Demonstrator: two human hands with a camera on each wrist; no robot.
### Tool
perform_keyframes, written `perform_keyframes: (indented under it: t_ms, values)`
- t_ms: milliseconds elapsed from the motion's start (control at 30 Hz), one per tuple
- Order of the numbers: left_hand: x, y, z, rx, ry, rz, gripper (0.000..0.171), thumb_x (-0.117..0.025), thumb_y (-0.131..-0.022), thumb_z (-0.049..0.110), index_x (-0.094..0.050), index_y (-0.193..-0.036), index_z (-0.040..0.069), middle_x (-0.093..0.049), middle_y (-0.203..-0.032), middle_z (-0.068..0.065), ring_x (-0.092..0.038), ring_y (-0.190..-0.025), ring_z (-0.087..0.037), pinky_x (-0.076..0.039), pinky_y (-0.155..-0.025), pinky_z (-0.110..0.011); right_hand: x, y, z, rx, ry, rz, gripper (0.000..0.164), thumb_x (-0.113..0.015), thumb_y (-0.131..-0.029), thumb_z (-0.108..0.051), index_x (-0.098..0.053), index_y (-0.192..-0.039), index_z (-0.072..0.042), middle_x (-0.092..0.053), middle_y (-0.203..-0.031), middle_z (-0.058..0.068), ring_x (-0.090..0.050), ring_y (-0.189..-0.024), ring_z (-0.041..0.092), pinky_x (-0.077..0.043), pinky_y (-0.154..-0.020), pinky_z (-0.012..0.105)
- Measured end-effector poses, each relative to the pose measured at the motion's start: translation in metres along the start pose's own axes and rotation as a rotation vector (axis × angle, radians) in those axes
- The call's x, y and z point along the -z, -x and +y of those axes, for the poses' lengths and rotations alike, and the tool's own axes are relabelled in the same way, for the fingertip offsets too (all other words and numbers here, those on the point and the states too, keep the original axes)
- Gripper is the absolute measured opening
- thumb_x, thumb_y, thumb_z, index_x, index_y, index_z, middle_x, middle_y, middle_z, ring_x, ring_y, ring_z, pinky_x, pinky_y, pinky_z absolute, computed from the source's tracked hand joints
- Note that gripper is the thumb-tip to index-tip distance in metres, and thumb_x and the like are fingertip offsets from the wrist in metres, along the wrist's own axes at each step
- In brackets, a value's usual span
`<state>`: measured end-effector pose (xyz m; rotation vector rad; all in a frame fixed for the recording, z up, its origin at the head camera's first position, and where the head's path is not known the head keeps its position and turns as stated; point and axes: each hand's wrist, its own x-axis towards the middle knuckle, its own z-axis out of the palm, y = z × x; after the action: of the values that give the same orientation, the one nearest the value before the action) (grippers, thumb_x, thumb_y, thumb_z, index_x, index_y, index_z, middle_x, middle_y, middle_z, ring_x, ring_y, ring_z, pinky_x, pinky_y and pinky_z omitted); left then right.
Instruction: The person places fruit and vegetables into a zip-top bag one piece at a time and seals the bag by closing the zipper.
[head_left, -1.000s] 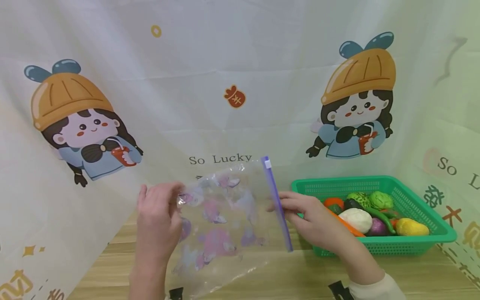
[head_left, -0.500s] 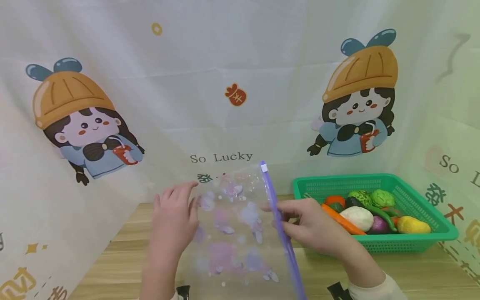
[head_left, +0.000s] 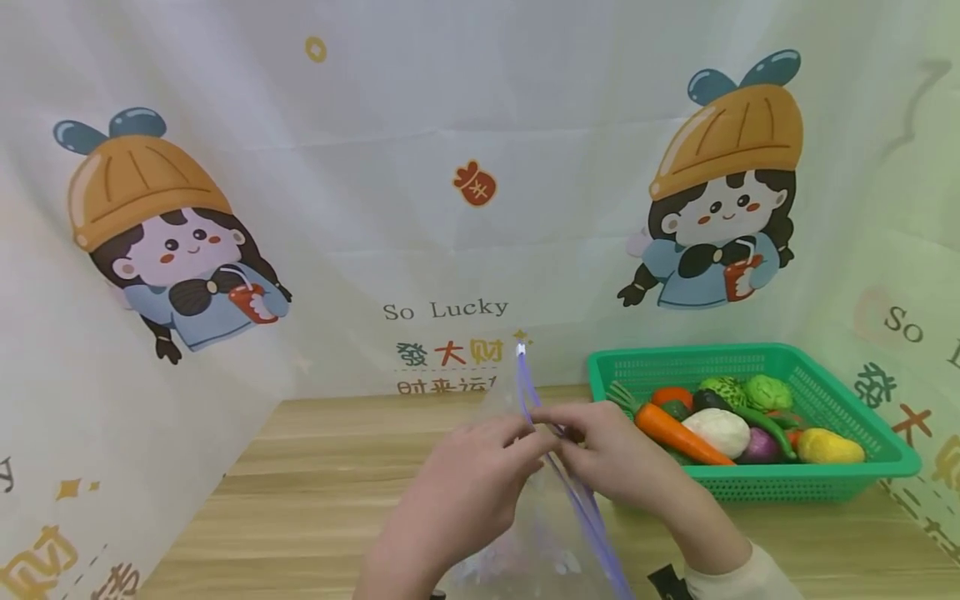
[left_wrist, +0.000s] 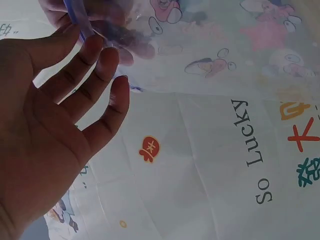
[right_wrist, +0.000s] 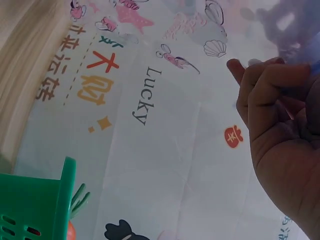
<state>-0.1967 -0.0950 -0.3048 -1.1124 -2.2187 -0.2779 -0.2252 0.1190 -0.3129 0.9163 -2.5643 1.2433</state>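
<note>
A clear zip bag (head_left: 525, 560) with pink and purple printed sea creatures hangs over the table in the head view. Its purple zip edge (head_left: 609, 560) slants from the white slider (head_left: 521, 349) at the top down to the front, and the two strips stand slightly apart. My left hand (head_left: 459, 492) pinches this edge between thumb and fingers, its other fingers loosely bent in the left wrist view. Right beside it, my right hand (head_left: 626, 458) holds the same edge from the other side with curled fingers. Part of the bag is hidden behind the left hand.
A green plastic basket (head_left: 757, 482) stands at the right, close to my right forearm. Inside lie a carrot (head_left: 678, 433), a white round vegetable (head_left: 717, 432), a yellow one (head_left: 831, 447) and several more. A printed cloth (head_left: 360, 208) encloses the wooden table (head_left: 300, 483).
My left hand has moved right from the bag's far side to the zip edge, next to the right hand. The bag has turned more edge-on, and its zip strips show apart.
</note>
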Motion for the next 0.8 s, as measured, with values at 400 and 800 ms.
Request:
perform_keyframes:
  t_ms: [400,800]
  values:
    - [0.010,0.008,-0.032,0.081,0.022,0.166,0.017,-0.084,-0.090,0.011,-0.068,-0.095,0.014,-0.070,-0.091,0.005,-0.066,-0.083,-0.010,-0.058,-0.073,-0.025,0.024,0.001,0.005,-0.180,-0.137,0.312,0.024,-0.060,-0.102,-0.004,-0.080,-0.113,-0.012,-0.077,-0.125,0.012,-0.039,-0.044,0.008,-0.034,-0.042,0.024]
    - [0.009,0.007,-0.040,0.121,0.098,0.330,0.013,-0.079,-0.093,0.002,-0.067,-0.096,0.007,-0.070,-0.092,-0.002,-0.068,-0.090,-0.015,-0.061,-0.081,-0.028,0.046,0.009,0.007,-0.160,-0.400,0.405,0.019,-0.058,-0.109,-0.011,-0.074,-0.113,-0.002,-0.070,-0.120,-0.003,-0.069,-0.082,0.014,-0.065,-0.081,0.025]
